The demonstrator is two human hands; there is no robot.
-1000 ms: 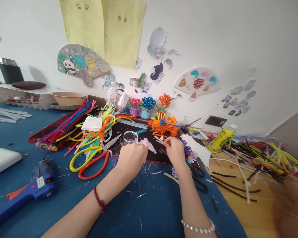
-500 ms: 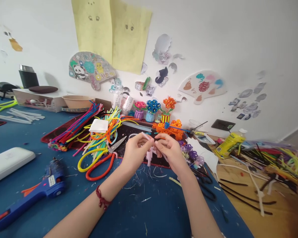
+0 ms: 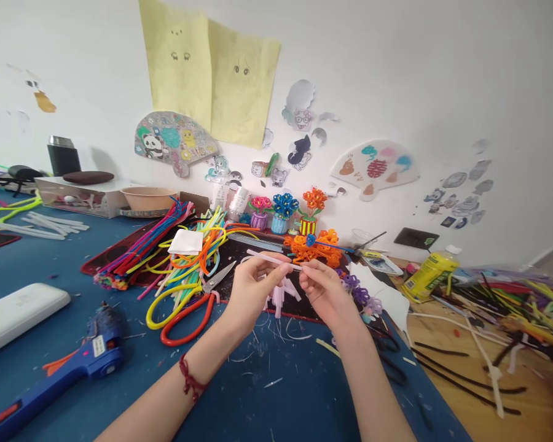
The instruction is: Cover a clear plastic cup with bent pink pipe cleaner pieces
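While the left hand (image 3: 253, 294) pinches a pale pink pipe cleaner (image 3: 262, 255) in a narrow grip, the right hand (image 3: 327, 296) closes just as narrowly on its far end. Just below both grips, a bunch of pale pink pipe-cleaner pieces (image 3: 280, 293) lies on a black mat (image 3: 304, 310). Left of the left grip sit red-handled scissors (image 3: 216, 277); right of the right grip, purple pipe-cleaner flowers (image 3: 354, 288) lie close by.
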